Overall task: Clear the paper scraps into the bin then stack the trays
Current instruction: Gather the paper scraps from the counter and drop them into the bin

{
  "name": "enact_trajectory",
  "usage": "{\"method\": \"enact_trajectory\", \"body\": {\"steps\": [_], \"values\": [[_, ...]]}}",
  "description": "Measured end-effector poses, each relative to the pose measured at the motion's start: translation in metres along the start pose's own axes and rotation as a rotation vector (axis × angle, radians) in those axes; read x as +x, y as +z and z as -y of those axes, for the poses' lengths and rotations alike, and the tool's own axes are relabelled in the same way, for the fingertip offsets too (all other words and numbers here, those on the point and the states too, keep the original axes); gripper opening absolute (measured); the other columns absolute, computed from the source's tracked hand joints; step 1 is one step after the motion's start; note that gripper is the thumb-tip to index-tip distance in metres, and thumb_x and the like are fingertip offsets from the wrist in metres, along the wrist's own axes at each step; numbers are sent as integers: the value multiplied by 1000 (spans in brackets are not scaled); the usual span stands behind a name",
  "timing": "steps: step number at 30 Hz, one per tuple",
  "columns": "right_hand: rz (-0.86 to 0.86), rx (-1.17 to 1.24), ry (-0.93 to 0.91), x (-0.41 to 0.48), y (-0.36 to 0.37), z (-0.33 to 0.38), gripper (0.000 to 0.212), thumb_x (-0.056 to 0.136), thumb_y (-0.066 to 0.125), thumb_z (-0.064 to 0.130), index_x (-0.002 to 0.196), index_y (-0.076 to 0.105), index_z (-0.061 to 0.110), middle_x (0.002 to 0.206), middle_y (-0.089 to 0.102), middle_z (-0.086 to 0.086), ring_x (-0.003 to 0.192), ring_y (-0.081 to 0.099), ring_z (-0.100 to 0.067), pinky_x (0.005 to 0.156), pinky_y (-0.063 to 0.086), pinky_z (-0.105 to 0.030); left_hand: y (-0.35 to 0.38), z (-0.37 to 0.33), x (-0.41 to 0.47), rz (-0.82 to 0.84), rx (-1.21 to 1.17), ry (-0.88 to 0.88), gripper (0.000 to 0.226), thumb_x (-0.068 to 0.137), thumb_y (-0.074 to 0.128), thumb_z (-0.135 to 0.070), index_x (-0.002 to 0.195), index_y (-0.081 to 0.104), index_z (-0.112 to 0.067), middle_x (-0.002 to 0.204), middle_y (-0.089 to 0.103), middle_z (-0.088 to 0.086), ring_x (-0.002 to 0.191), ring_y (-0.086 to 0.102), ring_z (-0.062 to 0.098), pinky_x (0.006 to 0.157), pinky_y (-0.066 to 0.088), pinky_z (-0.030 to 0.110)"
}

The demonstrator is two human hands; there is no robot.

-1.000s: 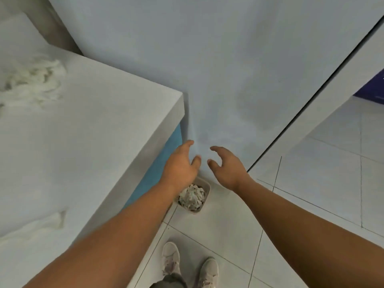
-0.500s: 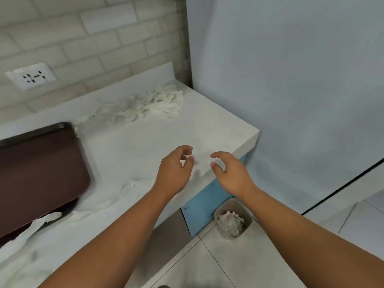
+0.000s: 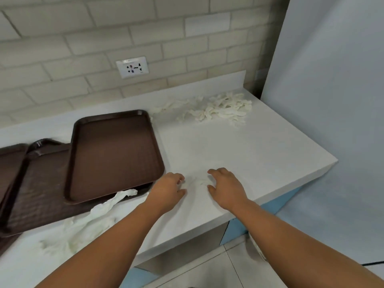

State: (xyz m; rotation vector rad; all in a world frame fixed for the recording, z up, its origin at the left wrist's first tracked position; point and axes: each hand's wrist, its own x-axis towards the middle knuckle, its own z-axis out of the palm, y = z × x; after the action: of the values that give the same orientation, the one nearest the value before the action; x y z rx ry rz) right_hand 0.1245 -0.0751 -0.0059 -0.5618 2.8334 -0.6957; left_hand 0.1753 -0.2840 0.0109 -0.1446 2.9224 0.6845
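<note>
A white worktop runs along a beige brick wall. Near its front edge, the left hand and right hand hover side by side, a faint small white paper scrap between them. Both hands have loosely bent fingers and grip nothing. To the left, 3 dark brown plastic trays overlap unevenly. A long white paper strip trails from them toward the near left. A pile of shredded white paper scraps lies at the far right.
</note>
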Motion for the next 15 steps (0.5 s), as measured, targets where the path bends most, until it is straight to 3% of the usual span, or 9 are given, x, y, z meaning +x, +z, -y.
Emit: {"method": "enact_trajectory", "body": {"steps": [5,9,12,15], "values": [[45,-48,-1,13,25,22,35,97,49,22,129,61,25,110,55,-5,95,57,-22,75,45,-29,-1,27,-2,37,55,41,25,92,66,-30,116,66,-23,107,61,-1,96,60,17,86,48,27],[-6,29,26,18,33,45,23,96,47,14,104,69,17,91,65,-4,84,60,-23,67,39,-27,-7,39,-5,-2,-138,3,11,93,63,-21,97,73,-20,91,70,-5,82,65,11,80,54,27],[0,277,89,22,33,71,20,97,46,17,89,63,11,80,67,-5,74,63,-26,70,53,-38,-18,42,-9,-47,-415,-38,5,91,67,-18,89,71,-19,76,70,-6,68,65,8,70,54,22],[76,814,266,24,29,102,27,101,39,20,98,63,7,92,70,-15,85,70,-33,80,59,-48,-29,41,-16,-92,-633,-28,4,89,71,-15,87,72,-17,74,72,-5,66,66,6,66,50,14]]}}
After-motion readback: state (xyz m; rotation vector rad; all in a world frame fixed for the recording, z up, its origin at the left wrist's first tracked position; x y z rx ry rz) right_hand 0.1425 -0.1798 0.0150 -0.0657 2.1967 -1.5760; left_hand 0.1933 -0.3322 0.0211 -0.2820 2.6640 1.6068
